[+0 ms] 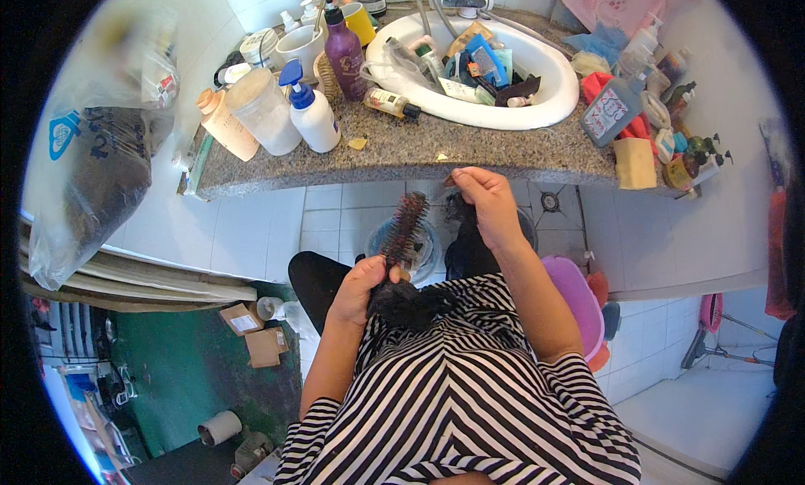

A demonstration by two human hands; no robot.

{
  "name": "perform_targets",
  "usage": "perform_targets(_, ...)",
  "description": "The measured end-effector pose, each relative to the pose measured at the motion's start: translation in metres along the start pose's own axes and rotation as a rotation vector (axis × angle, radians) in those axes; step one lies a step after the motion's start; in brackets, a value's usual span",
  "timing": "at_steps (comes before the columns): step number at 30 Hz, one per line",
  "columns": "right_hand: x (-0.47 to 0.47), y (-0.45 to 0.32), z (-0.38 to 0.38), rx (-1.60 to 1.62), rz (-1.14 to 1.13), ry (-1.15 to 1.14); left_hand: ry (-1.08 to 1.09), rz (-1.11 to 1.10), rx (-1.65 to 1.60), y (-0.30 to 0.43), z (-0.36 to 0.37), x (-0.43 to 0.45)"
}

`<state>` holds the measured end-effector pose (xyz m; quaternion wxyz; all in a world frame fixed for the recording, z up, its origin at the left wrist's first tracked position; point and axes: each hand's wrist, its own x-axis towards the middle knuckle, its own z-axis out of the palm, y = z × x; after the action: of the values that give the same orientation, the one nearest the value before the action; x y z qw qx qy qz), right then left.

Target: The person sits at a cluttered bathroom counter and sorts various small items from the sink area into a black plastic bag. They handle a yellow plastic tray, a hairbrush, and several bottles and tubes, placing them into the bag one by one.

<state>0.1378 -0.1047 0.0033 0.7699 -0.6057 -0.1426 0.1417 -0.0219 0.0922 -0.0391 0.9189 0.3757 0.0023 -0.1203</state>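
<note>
My left hand (361, 287) is closed on the handle of a round bristle hairbrush (405, 227), which points up and slightly right, with hair among its bristles. Dark fluffy stuff (405, 306), perhaps hair or cloth, lies just below this hand. My right hand (487, 199), up beside the counter's front edge, pinches a small brownish thing (449, 180) between thumb and fingertips; what it is cannot be told. Dark strands hang below these fingertips. The two hands are apart, and the brush stands between them, left of the right hand.
A granite counter (402, 152) bears a white sink (569, 101) filled with tubes and packets. Left of the sink are a purple pump bottle (344, 57) and a white pump bottle (316, 123); a yellow sponge (635, 164) sits right. Below are a blue-rimmed bin (434, 249) and a pink basin (575, 302).
</note>
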Motion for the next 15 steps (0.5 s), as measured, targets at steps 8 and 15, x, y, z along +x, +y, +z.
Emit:
perform_targets(8, -0.023, 0.035, 0.025, -0.130, 0.059, -0.317, -0.039, 0.177, -0.439, -0.003, -0.008, 0.007)
perform_targets(15, -0.007, 0.006, -0.049, 0.078, -0.028, 0.325, 0.048, 0.451, -0.576, 0.032, -0.032, -0.019)
